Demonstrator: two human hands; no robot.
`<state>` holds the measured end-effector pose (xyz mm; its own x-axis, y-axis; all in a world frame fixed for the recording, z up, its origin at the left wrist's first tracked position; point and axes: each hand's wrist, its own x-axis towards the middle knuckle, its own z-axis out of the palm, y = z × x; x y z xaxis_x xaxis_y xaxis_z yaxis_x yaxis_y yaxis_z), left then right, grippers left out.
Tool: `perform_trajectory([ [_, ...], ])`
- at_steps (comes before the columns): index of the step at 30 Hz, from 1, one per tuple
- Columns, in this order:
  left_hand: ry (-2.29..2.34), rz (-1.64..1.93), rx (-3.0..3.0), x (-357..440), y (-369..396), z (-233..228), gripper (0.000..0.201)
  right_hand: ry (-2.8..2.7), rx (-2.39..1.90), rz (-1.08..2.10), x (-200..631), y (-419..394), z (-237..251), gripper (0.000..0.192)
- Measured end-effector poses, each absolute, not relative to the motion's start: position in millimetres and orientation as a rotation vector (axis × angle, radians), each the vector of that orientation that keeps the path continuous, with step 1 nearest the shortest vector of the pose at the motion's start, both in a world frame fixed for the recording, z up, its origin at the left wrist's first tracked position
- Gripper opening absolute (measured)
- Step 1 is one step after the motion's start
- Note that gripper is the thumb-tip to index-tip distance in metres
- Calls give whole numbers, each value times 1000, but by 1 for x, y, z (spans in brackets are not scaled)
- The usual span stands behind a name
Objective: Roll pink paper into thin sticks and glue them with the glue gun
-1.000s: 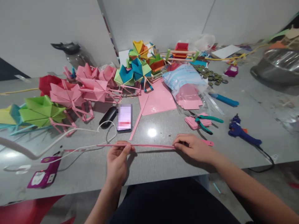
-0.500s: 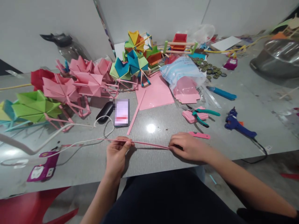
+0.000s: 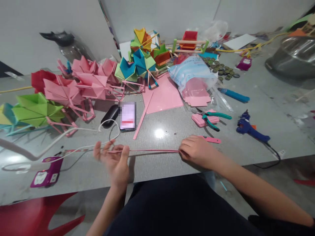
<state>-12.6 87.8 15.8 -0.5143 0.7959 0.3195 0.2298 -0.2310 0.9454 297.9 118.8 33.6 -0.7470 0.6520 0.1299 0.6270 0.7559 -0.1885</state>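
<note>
My right hand (image 3: pixel 197 152) pinches the pink strip (image 3: pixel 152 150); my left hand (image 3: pixel 113 159) is spread open, touching it near the table edge (image 3: pixel 157 178).

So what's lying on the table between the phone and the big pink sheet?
In the head view, one long pink strip lies slanted between the phone and the pink sheet; otherwise bare grey table.

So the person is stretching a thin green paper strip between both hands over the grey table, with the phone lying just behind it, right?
Not quite: the strip is pink, not green. The head view shows it running from the left hand to the right hand over the grey table, with the phone lying just behind it.
</note>
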Motion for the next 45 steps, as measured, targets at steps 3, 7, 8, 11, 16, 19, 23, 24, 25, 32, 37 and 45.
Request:
perform_trajectory([
  [3, 1929, 1850, 1930, -10, 81, 22, 72, -2845, -996, 91, 300, 115, 34, 23],
  [7, 1702, 1169, 2565, 0, 78, 40, 28, -2913, -967, -36, 298, 111, 39, 26],
  [8, 1563, 1002, 2603, 2, 79, 43, 24, -2920, -951, -65, 298, 110, 40, 26],
  [11, 1281, 657, 2575, 6, 86, 43, 25, -2942, -916, -88, 297, 108, 44, 27],
  [16, 1231, 594, 2541, 7, 92, 29, 29, -2963, -917, -32, 298, 106, 46, 29],
  [19, 1147, 590, 2571, 8, 93, 25, 30, -2973, -927, -57, 299, 105, 45, 28],
  [23, 1089, 586, 2563, 8, 95, 23, 33, -2970, -944, -35, 299, 104, 46, 26],
  [24, 1088, 587, 2558, 7, 95, 23, 32, -2967, -938, -30, 299, 103, 45, 26],
  [25, 1085, 583, 2561, 7, 96, 23, 32, -2965, -931, -33, 300, 103, 45, 26],
  [32, 1073, 474, 2675, 7, 96, 23, 31, -2934, -944, -11, 301, 101, 41, 29],
  [37, 1039, 379, 2733, 8, 98, 27, 43, -2924, -943, 23, 302, 101, 40, 30],
  [45, 839, 96, 2809, 13, 117, 50, 43, -2927, -944, 33, 304, 106, 39, 24],
])
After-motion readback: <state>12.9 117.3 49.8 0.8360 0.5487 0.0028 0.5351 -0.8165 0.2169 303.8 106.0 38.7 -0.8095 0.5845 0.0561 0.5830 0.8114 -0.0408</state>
